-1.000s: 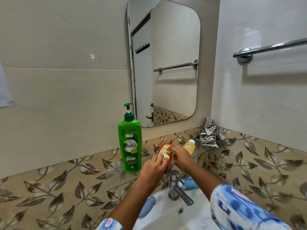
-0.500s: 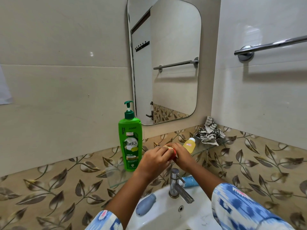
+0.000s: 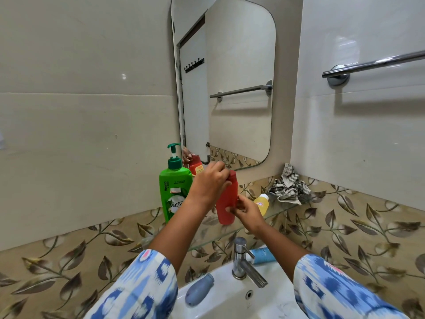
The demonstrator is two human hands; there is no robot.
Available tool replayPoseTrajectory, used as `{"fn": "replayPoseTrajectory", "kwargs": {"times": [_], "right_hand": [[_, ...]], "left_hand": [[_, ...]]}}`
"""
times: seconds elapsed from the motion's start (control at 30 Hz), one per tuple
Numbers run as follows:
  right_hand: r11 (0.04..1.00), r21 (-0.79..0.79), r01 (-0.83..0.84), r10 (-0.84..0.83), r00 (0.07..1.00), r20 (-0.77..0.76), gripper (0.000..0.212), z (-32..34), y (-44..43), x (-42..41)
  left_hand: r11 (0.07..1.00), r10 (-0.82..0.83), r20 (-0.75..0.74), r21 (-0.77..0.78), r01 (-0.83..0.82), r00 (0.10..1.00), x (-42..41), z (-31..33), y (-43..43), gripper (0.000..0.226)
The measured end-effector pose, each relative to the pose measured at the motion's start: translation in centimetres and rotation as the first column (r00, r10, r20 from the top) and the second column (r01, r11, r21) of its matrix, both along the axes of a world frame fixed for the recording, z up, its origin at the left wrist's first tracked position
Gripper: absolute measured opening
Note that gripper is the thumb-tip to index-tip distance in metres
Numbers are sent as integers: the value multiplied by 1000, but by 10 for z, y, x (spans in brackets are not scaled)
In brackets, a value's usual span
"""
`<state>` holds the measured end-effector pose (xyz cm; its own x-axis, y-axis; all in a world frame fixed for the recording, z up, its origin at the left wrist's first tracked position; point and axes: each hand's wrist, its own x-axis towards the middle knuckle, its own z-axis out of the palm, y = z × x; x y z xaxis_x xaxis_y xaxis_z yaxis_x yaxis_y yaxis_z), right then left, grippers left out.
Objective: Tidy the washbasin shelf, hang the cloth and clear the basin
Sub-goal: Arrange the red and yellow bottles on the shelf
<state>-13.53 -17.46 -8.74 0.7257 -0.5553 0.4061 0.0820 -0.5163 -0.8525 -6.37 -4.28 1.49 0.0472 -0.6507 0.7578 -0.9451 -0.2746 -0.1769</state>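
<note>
A red bottle (image 3: 226,203) stands upright on the glass shelf (image 3: 278,210), right of the tall green pump bottle (image 3: 173,192). My left hand (image 3: 209,183) grips its top and my right hand (image 3: 247,209) holds its lower side. A small yellow bottle (image 3: 262,203) stands just right of my right hand. A crumpled striped cloth (image 3: 288,186) lies at the shelf's right end. On the white basin (image 3: 227,300) rim lie a grey-blue bottle (image 3: 199,288) at the left and a light blue tube (image 3: 263,255) behind the tap.
A chrome tap (image 3: 245,263) rises at the basin's back edge under the shelf. A mirror (image 3: 230,84) hangs above the shelf. A chrome towel rail (image 3: 372,64) is fixed to the right wall. Leaf-patterned tiles run behind the basin.
The red bottle has been turned from lying tilted in my hands to standing upright on the shelf. My left hand has risen to its top; my right hand has dropped to its base.
</note>
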Motion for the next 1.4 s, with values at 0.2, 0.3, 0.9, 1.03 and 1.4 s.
{"fn": "replayPoseTrajectory", "kwargs": {"times": [0.2,0.3,0.9,1.03,1.4], "right_hand": [[999,52,1,0,1000,-17,34,2,-2,5],[999,53,12,-11,1000,-22,33,2,-3,4],[996,26,85,-83,994,-73,49,4,-13,-4],[918,-251,306,-345,929,-132,45,4,-25,-11],[600,-792,-117,-625,550,-554,76,6,-61,-19]], "left_hand": [[999,46,-69,1,-46,997,5,5,-12,30],[998,56,-90,16,-55,994,4,1,-16,37],[996,75,-239,61,-62,968,4,-27,-25,78],[991,112,-282,97,-88,953,-1,-39,-24,89],[957,42,50,285,-55,998,-33,-116,-34,49]]}}
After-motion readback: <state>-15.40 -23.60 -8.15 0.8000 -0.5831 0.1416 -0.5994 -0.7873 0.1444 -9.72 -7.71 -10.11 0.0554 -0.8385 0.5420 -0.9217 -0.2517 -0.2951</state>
